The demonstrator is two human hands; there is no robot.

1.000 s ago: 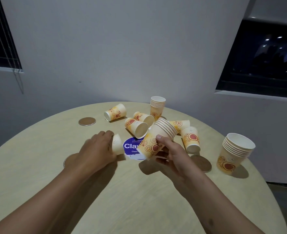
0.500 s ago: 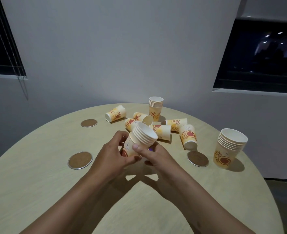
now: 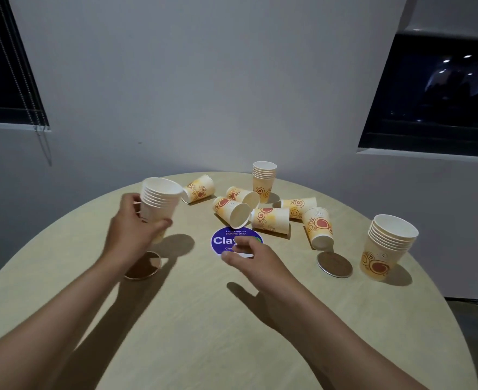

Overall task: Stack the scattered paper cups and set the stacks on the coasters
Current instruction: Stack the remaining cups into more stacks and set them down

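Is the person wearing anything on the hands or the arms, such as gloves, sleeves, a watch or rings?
Nothing is visible. The left hand and right hand are bare, without gloves. Both forearms are uncovered up to the picture edge, so no sleeves show. No watch, bracelet or ring can be seen, though the dim light makes small items hard to exclude.

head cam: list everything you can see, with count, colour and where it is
held stack: one, cream cups nested, in the left hand above the left coaster
standing stacks: two, cream with red and orange swirls, far stack at the back, right stack at the right edge
loose cups: six, same print, on their sides mid-table, from the leftmost cup to the rightmost cup
coasters: two visible, brown, left coaster and right coaster
sticker: one, purple, round, table centre
table: one, pale wood, round
windows: two, dark, either side of the grey wall
left hand: grips the held stack
right hand: empty, open, over the sticker
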